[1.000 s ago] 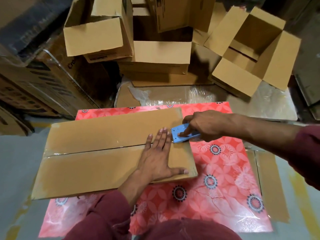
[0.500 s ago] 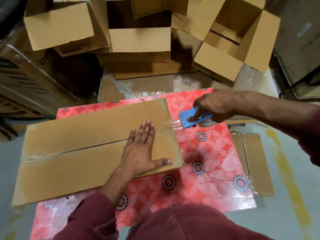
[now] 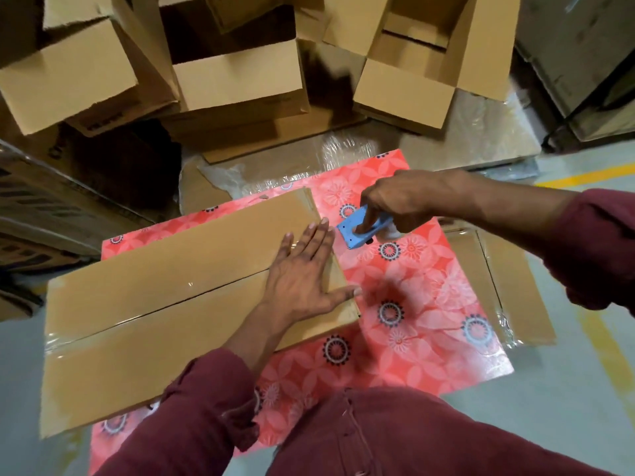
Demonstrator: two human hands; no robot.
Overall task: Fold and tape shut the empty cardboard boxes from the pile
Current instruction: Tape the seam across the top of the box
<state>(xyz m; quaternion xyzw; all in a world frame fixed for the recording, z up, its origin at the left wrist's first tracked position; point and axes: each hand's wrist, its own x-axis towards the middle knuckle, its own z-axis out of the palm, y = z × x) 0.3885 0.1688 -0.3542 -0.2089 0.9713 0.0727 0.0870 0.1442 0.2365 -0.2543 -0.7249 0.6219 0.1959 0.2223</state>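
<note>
Two hands: L hand [image 3: 302, 280] flat on box [image 3: 165, 304], R hand [image 3: 405, 201] grips tape dispenser [image 3: 360, 230] beside it.

My left hand [image 3: 302, 280] lies flat, palm down, fingers [image 3: 318, 238] straight and close together, thumb splayed out to the right. My right hand [image 3: 402, 201] reaches in from the right with fingers curled in a grip, index finger pressing down, I think. Both forearms are bare below maroon sleeves [image 3: 206, 407].
</note>
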